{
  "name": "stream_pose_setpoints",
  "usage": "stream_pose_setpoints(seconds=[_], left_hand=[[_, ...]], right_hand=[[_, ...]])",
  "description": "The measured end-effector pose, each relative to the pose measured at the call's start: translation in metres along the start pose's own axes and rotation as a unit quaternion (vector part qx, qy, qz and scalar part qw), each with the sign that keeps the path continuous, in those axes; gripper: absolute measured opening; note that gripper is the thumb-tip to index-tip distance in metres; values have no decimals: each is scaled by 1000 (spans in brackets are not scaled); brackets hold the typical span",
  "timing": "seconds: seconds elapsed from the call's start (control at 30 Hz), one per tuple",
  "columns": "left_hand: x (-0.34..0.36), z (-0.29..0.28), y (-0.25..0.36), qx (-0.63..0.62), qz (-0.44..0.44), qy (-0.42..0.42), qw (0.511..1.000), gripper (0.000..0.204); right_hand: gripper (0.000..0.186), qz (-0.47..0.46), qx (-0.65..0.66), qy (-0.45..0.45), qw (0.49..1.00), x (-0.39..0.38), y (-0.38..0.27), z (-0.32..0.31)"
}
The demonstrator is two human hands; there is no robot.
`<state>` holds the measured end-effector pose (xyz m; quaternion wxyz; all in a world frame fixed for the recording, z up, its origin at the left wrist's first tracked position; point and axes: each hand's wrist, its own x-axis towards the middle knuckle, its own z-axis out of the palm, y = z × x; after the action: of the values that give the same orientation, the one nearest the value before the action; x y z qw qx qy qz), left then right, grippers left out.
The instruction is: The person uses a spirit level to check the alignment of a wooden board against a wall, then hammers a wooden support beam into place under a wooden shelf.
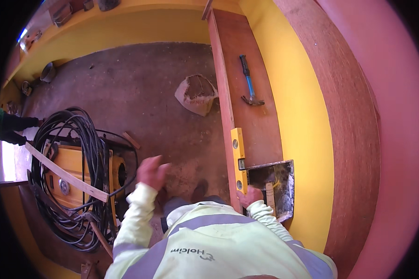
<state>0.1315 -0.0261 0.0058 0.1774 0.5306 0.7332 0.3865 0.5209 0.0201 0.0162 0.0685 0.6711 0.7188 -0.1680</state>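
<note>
My right hand (249, 195) grips the near end of a yellow spirit level (238, 156), which lies along the front edge of a long wooden board (253, 121). Just right of that hand a square metal tray (286, 204) smeared with grey mortar rests on the board, a pale wooden handle (269, 195) lying in it. My left hand (152, 171) is raised in the air over the dirt floor, blurred, fingers spread, holding nothing. Both sleeves are pale hi-vis yellow.
A blue-handled claw hammer (250, 86) lies farther along the board. A torn paper sack (196, 94) sits on the dirt floor (139, 93). At left, black cables (81, 153) are coiled over a yellow machine (72, 174) under a wooden slat (65, 174). Yellow walls (302, 121) enclose the space.
</note>
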Motion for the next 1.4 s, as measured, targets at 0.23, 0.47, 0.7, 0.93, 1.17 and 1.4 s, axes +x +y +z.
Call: stream_pose_setpoints(seconds=[0.23, 0.47, 0.7, 0.93, 1.17, 1.4], left_hand=[[-135, -145, -157, 347, -250, 152, 891, 51], [-170, -165, -105, 304, -508, -47, 804, 69], [-260, -139, -169, 290, -430, 209, 829, 68], [-261, -154, -148, 321, -515, 202, 769, 66], [-320, -167, -170, 177, -551, 146, 802, 62], [-346, -159, -226, 273, -525, 110, 799, 43]], right_hand=[[38, -36, 61, 73, 995, 70, -12, -63], [34, -110, 286, 92, 947, 218, 21, 1], [46, -71, -7, 71, 995, 170, 7, -29], [56, 13, -50, -22, 998, 212, 57, -29], [50, -120, 40, 143, 982, 225, -79, -51], [61, 109, -39, 92, 989, 284, -142, -10]])
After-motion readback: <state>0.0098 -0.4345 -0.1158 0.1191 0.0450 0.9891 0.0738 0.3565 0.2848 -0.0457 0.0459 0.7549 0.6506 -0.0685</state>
